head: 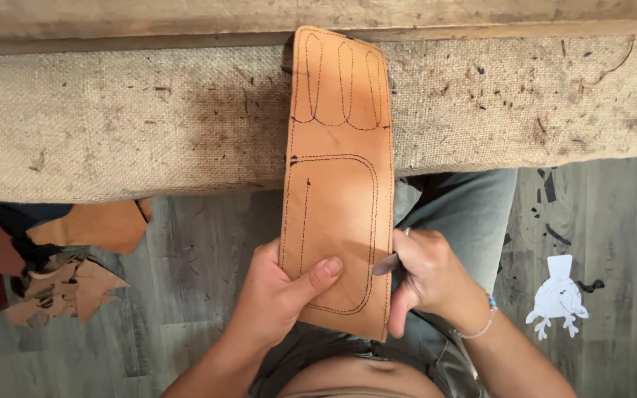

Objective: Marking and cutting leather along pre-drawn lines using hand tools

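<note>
Gripping the stitched tan leather panel (337, 184) at its near end, left hand (278, 295) closed on it — right hand (425, 276) pinching a small blade (386, 264) at its right edge. Panel's far end rests across the burlap-covered bench edge (149, 118); stitching complete, edge work apparently unfinished.

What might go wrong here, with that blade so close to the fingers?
The small blade in the right hand works at the edge of the leather piece; a slip might nick the left hand, whose thumb presses the leather close by. It might also cut into the stitched lines. The leather only leans on the cloth-covered bench and over the lap, so it may shift under pressure.
</note>
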